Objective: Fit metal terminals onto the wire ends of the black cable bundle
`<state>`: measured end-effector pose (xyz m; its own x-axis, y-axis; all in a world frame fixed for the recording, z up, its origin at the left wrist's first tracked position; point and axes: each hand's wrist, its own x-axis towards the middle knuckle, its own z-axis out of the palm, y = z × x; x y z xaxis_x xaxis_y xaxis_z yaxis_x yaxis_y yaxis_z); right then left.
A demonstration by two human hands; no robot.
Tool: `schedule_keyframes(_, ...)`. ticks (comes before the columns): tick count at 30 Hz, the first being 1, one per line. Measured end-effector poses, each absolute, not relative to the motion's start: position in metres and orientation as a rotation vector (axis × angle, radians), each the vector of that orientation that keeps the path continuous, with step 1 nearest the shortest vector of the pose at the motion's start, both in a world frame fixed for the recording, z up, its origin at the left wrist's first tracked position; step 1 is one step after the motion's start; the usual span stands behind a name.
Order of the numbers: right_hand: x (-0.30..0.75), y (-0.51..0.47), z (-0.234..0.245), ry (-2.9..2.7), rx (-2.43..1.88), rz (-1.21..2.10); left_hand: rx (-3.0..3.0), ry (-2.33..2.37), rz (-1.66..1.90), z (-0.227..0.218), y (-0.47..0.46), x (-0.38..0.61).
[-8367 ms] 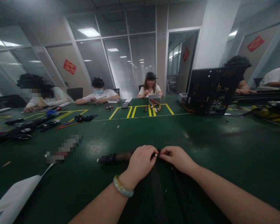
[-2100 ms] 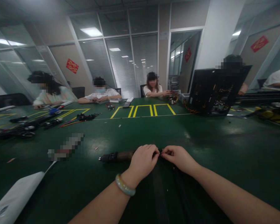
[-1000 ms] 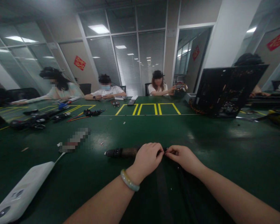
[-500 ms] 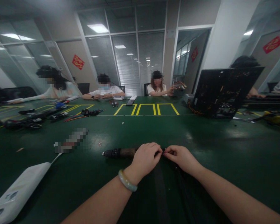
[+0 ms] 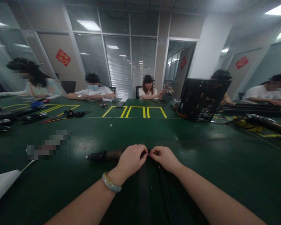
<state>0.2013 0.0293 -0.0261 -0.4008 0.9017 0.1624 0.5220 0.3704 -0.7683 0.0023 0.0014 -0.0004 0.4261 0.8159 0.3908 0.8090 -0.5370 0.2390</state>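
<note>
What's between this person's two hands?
The head view shows a tiny piece pinched between the left hand and right hand, too small to identify.

Dim, faint glare on tabletop [image 5: 215, 178]

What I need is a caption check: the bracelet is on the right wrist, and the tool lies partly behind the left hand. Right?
No: the head view shows the bracelet on the left wrist. The tool does lie partly behind the left hand.

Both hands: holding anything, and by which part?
The left hand and right hand seem to pinch a tiny piece between them; its identity and gripped part cannot be told.
</note>
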Motion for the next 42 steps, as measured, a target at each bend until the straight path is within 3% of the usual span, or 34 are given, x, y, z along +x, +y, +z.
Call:
schedule_keyframes(24,0.202,0.026,-0.022,-2.08,-1.303,0.714,2.715,1.513,0.764,0.002,-0.01,0.007)
schedule_keyframes(42,0.2,0.028,-0.02,-2.037,-1.345,0.793,2.687,1.5,0.798,0.004,-0.007,0.002)
